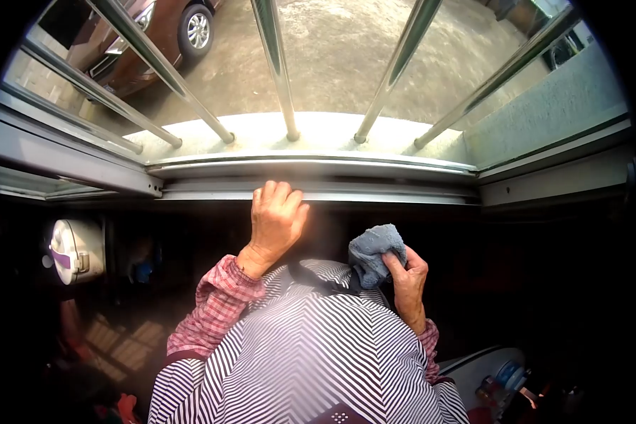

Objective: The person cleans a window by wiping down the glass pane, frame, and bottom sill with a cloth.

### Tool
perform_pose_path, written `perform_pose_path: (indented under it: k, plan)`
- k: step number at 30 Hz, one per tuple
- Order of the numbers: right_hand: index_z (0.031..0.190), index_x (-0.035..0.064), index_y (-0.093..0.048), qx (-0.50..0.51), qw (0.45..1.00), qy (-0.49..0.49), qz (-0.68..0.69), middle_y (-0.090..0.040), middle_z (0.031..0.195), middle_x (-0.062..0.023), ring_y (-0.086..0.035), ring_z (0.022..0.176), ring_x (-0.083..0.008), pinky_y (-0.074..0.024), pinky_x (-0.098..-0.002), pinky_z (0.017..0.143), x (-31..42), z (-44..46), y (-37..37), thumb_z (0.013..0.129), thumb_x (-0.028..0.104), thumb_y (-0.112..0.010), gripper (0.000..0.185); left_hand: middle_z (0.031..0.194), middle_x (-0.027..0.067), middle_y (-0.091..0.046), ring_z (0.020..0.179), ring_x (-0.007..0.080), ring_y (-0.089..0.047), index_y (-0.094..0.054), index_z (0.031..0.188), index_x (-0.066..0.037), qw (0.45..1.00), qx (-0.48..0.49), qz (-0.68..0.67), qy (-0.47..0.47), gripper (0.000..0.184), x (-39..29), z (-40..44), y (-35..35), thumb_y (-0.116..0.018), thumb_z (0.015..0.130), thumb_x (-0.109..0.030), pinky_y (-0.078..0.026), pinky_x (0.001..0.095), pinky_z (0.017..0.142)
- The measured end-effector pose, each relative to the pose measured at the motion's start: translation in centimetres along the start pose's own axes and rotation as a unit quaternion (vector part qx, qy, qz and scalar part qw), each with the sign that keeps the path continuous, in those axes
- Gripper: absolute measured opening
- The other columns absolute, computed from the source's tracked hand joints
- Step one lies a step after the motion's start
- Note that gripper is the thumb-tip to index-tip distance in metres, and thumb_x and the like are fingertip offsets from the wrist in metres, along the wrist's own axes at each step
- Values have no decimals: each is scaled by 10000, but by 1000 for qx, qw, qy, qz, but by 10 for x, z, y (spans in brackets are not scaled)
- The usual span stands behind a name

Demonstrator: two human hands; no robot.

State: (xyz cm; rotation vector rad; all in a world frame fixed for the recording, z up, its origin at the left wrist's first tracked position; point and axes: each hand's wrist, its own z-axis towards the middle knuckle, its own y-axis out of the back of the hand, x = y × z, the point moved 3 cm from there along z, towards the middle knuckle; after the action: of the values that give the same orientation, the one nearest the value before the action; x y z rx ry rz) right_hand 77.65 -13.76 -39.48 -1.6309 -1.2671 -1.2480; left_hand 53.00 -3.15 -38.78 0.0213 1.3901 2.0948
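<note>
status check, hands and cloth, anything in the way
Left hand curled at window track. Right hand gripping blue-grey cloth, clear of track. Metal bars beyond track; nothing visibly blocking.

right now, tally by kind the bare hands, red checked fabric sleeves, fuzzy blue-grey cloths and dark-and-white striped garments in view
Bare left hand and bare right hand: 2
Red checked fabric sleeves: 2
Fuzzy blue-grey cloth: 1
Dark-and-white striped garment: 1
Total: 6

Bars (276, 67) are standing ahead, leaving gaps between them.
The left hand (275, 222) is covering part of the rail (389, 193); rightward, the rail is running clear to the frame (558, 177).
</note>
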Motion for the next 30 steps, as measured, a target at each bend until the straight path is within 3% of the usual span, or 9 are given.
perform_pose_path:
  k: [12, 18, 20, 21, 23, 24, 25, 28, 30]
  plan:
    - [1095, -37, -718, 23, 999, 10, -23, -715, 898, -39, -622, 800, -96, -503, -242, 730, -6, 20, 18, 899, 48, -680, 217, 862, 93, -552, 867, 296, -536, -620, 841, -53, 999, 27, 9, 40, 189, -1, 4, -11, -752, 714, -102, -416, 417, 764]
    - [1138, -40, -707, 44, 998, 32, 26, -710, 939, -25, -620, 841, -90, -498, -231, 756, 10, 26, 11, 890, 20, -686, 256, 856, 105, -602, 836, 278, -579, -550, 822, -21, 966, -79, -198, 144, 157, 8, -8, 21, -698, 798, 26, -474, 361, 783]
    - [1161, -43, -697, 57, 995, 76, 15, -704, 959, -14, -618, 868, -85, -503, -231, 772, 36, 33, 10, 883, -17, -687, 280, 846, 84, -606, 809, 234, -581, -548, 831, -21, 963, -134, -164, 166, 153, 19, -21, 39, -690, 816, 31, -473, 338, 772]
    - [1166, -41, -693, 46, 992, 115, 2, -727, 986, -58, -652, 876, -116, -517, -243, 786, 52, 37, 6, 832, -76, -692, 336, 836, 74, -603, 790, 216, -577, -547, 833, -21, 959, -155, -150, 181, 150, 25, -28, 46, -685, 828, 35, -473, 327, 760]
    - [1165, -40, -688, 43, 930, 307, -198, -740, 1037, -142, -706, 897, -202, -538, -280, 798, 80, 46, 3, 764, -124, -695, 410, 813, 56, -597, 752, 181, -567, -543, 828, -19, 949, -163, -170, 211, 146, 36, -44, 53, -674, 851, 41, -473, 303, 728]
    - [1167, -36, -683, 48, 893, 377, -239, -721, 1068, -205, -725, 932, -297, -556, -322, 819, 87, 53, -4, 695, -129, -703, 482, 797, 48, -590, 730, 163, -557, -545, 825, -21, 949, -162, -163, 218, 148, 40, -51, 54, -674, 856, 45, -470, 292, 705]
    - [1174, -20, -682, 51, 841, 444, -305, -716, 1069, -208, -720, 943, -335, -569, -354, 831, 94, 59, -14, 676, -98, -711, 505, 772, 83, -570, 714, 239, -559, -556, 831, -15, 945, -163, -166, 229, 155, 42, -57, 56, -692, 818, 58, -464, 334, 673]
    - [1145, 21, -687, 138, 804, 471, -336, -715, 1044, -173, -701, 919, -348, -579, -385, 793, 79, 80, -55, 657, -52, -705, 494, 757, 98, -568, 692, 263, -564, -555, 817, -13, 943, -147, -161, 251, 163, 44, -80, 56, -698, 805, 65, -469, 343, 650]
    - [1161, 14, -678, 173, 775, 466, -389, -709, 1057, -173, -695, 949, -339, -568, -387, 830, 70, 84, -85, 664, -19, -772, 507, 751, 102, -585, 695, 272, -581, -568, 804, -9, 941, -134, -162, 265, 149, 43, -92, 56, -703, 801, 54, -475, 357, 643]
